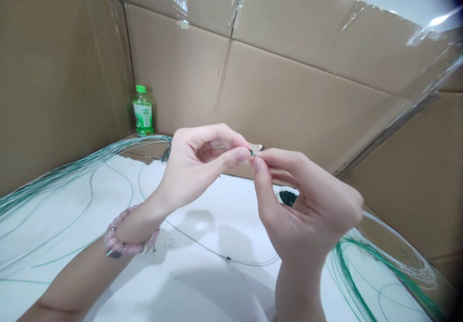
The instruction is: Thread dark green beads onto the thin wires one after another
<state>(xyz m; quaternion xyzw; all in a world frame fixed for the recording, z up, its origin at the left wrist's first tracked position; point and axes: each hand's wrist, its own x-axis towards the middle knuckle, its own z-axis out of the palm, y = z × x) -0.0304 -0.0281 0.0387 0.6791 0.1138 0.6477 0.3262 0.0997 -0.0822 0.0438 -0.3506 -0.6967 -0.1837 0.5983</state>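
Observation:
Above the white table, my left hand [211, 160] and my right hand [304, 196] meet fingertip to fingertip. Both are closed in a pinch on a small dark green bead [252, 153]; its fine detail is hidden by the fingers. A thin dark cord [195, 239] runs across the table beneath, with a tiny dark bead or knot [228, 259] on it. Partly behind my right hand stands a white bowl holding many dark green beads [288, 197]. A pink bead bracelet [125, 237] circles my left wrist.
Long green and white strands [83, 165] spread along the left side. More coiled green strands [349, 269] and clear strands [408, 259] lie at the right. A green bottle [143, 114] stands in the far left corner. Cardboard walls [289, 81] enclose the table [195, 293].

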